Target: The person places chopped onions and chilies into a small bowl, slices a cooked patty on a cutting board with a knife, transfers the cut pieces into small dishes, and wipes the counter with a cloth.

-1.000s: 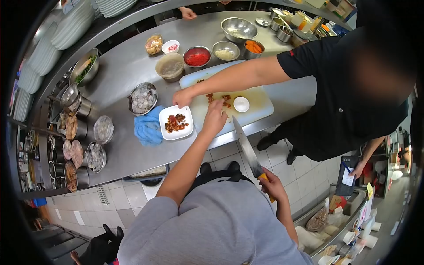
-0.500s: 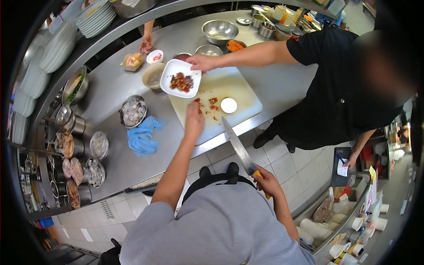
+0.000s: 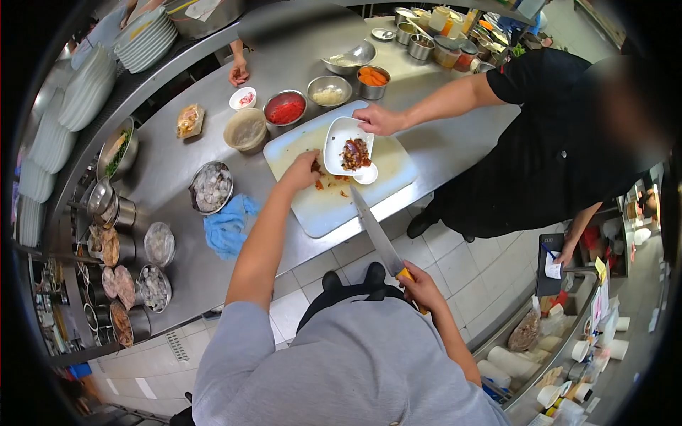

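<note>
My right hand grips the yellow handle of a large kitchen knife, whose tip rests at the front edge of the white cutting board. Over the board's left part, my left hand curls its fingers beside chopped reddish-brown pieces; what they pinch is mostly hidden. Just right of it, a co-worker's hand holds a tilted white square dish with chopped dark-red pieces inside. A small round white item lies on the board, partly under the dish.
Behind the board are bowls of red strips, chopped pale bits and orange slices. To the left lie a blue cloth and a bowl of shrimp-like pieces. Another person's hand rests at the far edge.
The co-worker's dish has moved right and down toward the round white item, uncovering the bowl of red strips. My left hand has shifted slightly up and left; the knife has barely moved.
</note>
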